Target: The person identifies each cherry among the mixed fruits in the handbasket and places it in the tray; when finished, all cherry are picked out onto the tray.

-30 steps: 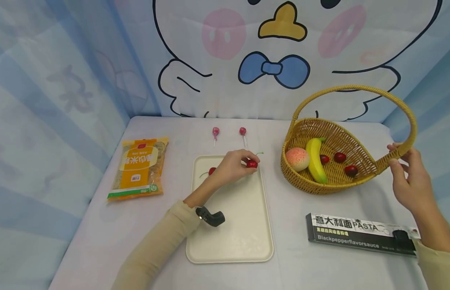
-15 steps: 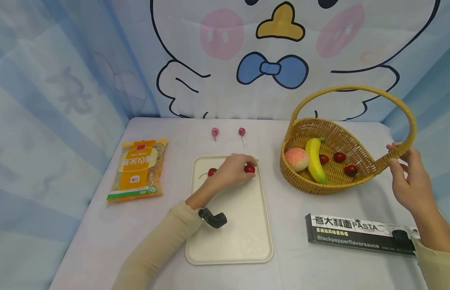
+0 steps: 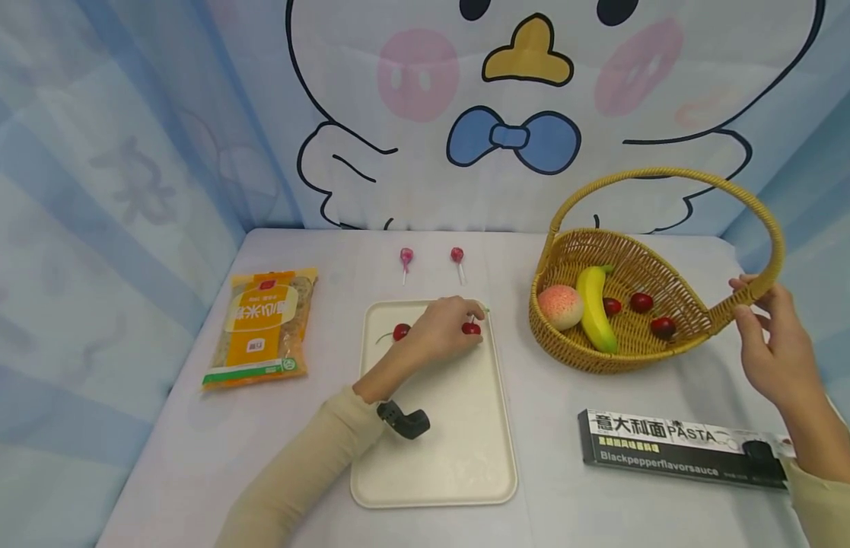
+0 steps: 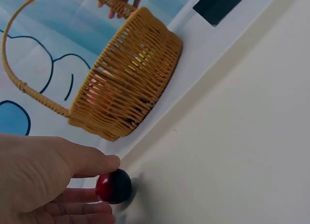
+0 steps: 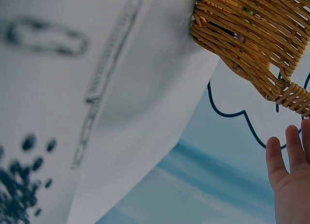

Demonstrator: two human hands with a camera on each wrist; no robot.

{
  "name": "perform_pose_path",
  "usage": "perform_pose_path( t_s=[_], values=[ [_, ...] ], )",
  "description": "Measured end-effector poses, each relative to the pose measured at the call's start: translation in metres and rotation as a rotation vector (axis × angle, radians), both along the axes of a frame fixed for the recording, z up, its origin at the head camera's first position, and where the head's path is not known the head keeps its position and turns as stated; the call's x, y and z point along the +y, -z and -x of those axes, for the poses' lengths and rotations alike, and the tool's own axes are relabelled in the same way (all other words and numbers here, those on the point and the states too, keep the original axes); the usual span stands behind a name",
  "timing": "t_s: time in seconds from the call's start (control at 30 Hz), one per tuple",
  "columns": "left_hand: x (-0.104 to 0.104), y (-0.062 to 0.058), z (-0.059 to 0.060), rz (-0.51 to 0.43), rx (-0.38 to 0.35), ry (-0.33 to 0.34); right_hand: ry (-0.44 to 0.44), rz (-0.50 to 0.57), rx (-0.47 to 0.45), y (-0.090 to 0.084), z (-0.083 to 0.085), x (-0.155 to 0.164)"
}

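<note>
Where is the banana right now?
In the head view, the banana lies inside the wicker basket on the table's right side, between a peach and three cherries.

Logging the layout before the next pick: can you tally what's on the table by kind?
Cherries: 5, two on the tray (), three in the basket ()
Lollipops: 2
Banana: 1
Peach: 1
Noodle packet: 1
Pasta box: 1
Total: 11, besides tray and basket
</note>
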State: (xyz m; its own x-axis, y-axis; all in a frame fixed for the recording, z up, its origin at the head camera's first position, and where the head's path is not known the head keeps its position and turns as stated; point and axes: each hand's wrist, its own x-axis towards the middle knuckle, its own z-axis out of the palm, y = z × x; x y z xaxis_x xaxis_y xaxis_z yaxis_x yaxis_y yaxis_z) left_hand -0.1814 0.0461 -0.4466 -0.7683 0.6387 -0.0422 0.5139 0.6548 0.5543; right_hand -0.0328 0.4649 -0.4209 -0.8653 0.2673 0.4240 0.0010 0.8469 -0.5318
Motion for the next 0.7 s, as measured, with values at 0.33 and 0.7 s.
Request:
perform_pose_path(
  t_s=[0.33, 0.7],
  values=[
    [-0.003, -0.010, 0.002, -0.051, 0.072, -0.010, 0.006, -0.001, -0.006, 0.000, 0.000, -0.001],
    [0.003, -0.022, 0.002, -0.041, 0.171, 0.004, 0.017, 0.007, -0.027, -0.002, -0.001, -0.002]
  ],
)
